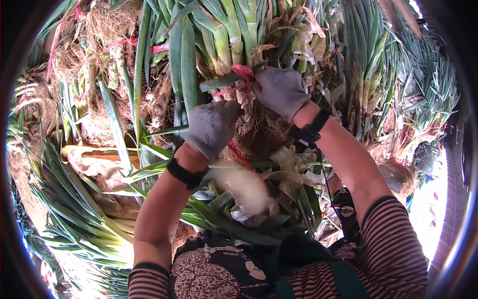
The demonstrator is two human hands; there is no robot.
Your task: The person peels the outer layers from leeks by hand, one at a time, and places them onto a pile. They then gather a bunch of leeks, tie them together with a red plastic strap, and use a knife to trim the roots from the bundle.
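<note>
A thick bundle of large green onions (226, 42) lies in front of me, white stems and roots toward me. Around its stems runs a red plastic ribbon (243, 73), bunched up at the front. My right hand (280, 92), in a grey glove, is closed on the ribbon beside that bunched part. Just left of and below it, my left hand (213, 127), gloved alike, makes a fist at the ribbon; a red tail hangs below this fist. Its fingertips are hidden. A cut piece of green leaf lies crosswise by the ribbon.
Loose green onions (82, 204) fan out at the left beside a crumpled brown sheet (97, 164). More tied, rooty bundles (107, 30) lie at the far left. Other green onions (366, 55) are piled at the right. Peeled leaves (289, 172) litter the space below my hands.
</note>
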